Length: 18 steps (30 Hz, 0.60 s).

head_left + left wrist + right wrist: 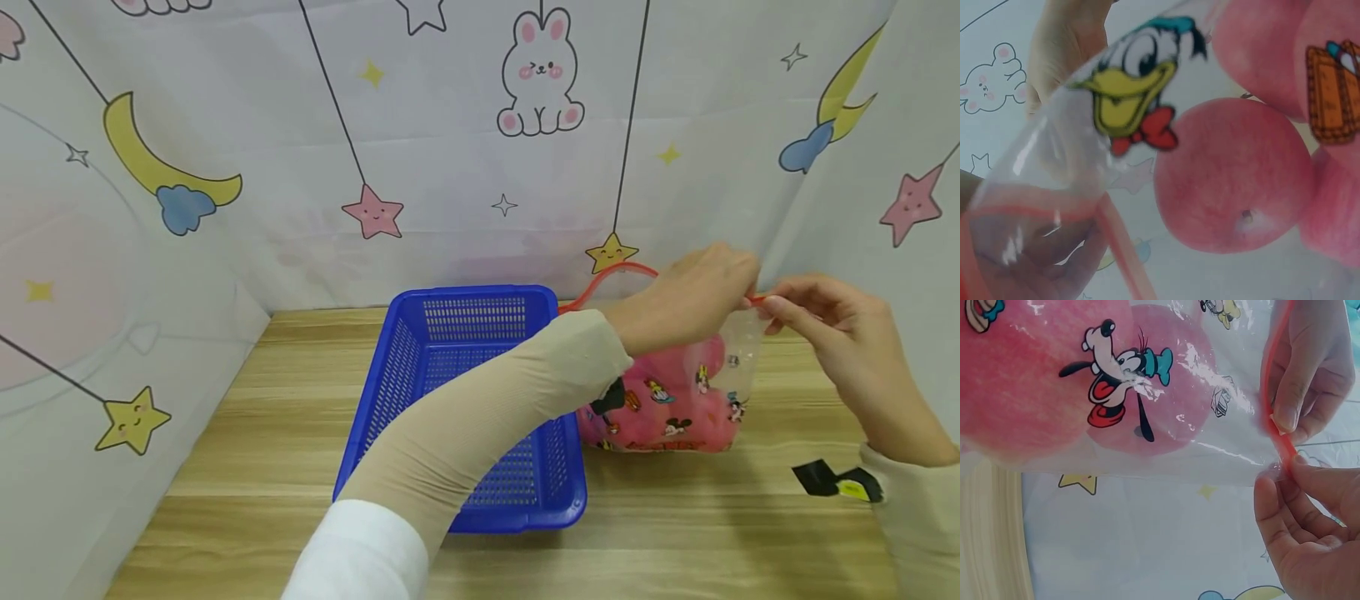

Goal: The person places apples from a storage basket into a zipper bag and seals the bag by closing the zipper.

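Note:
A clear zip bag (738, 358) with a red zipper edge and cartoon prints stands on the table, right of the blue basket. Inside it are several pinkish-red apples (1229, 181), seen close through the plastic in the left wrist view. My left hand (686, 296) reaches across the basket and pinches the red zipper strip near its right end. At the bag's upper right corner, my right hand (847, 346) pinches the strip's end between thumb and finger. Both hands (1310, 534) are close together in the right wrist view. From the head view, the left fingertips are hidden.
A blue plastic basket (517, 522) with slotted walls stands in the middle of the wooden table (240, 467), partly covered by my left forearm. A white curtain (450, 108) with rabbits, moons and stars hangs behind and at the sides.

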Each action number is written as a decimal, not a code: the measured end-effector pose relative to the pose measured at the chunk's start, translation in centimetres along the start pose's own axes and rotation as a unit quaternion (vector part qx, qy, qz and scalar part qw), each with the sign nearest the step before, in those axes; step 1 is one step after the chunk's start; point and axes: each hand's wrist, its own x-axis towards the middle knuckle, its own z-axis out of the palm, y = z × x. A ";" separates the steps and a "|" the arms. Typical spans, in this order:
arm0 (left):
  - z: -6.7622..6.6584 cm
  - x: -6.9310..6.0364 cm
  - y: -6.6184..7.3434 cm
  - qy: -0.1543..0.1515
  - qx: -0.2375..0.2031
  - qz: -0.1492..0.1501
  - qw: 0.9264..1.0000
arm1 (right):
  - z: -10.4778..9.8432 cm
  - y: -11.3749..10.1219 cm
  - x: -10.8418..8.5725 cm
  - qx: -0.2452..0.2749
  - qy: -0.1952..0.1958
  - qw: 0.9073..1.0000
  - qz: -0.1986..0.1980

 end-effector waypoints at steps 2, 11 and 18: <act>0.1 0.0 0.0 0.002 0.001 0.004 1.000 | -0.1 0.1 0.0 0.002 0.002 1.000 -0.001; 0.2 -0.1 -0.3 0.010 0.023 0.011 1.000 | 0.1 0.2 0.2 0.011 0.005 1.000 -0.003; 0.3 -0.1 -0.5 0.019 0.018 0.014 1.000 | 0.0 0.1 0.2 0.024 -0.002 1.000 0.004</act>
